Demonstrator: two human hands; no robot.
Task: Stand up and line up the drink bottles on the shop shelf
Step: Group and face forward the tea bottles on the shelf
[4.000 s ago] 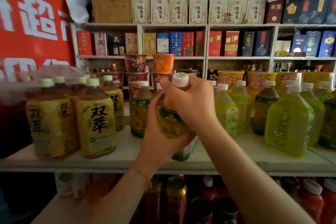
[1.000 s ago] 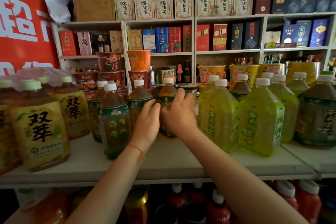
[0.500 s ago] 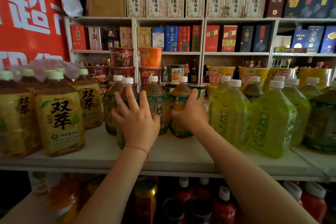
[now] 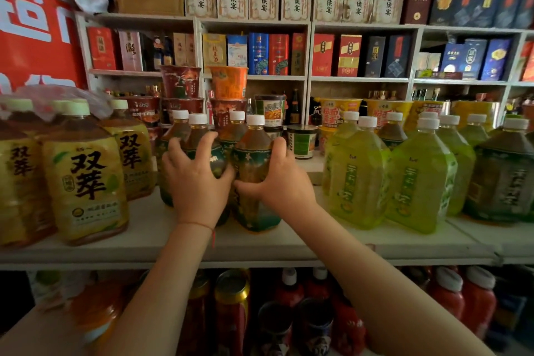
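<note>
From the head camera, your left hand is wrapped around the front-left tea bottle, fingers curled over its shoulder and thumb pressed against its lower right side. Your right hand grips the front-right tea bottle from the right, thumb across the label near the bottom. Both bottles stand upright on the white shelf, long axis vertical, white caps pointing up, their sides touching. Two more of the same bottles stand upright just behind them. To the left sit the large yellow-label bottles; to the right, the pale green bottles, all upright, caps up. Noodle cups are stacked behind.
</note>
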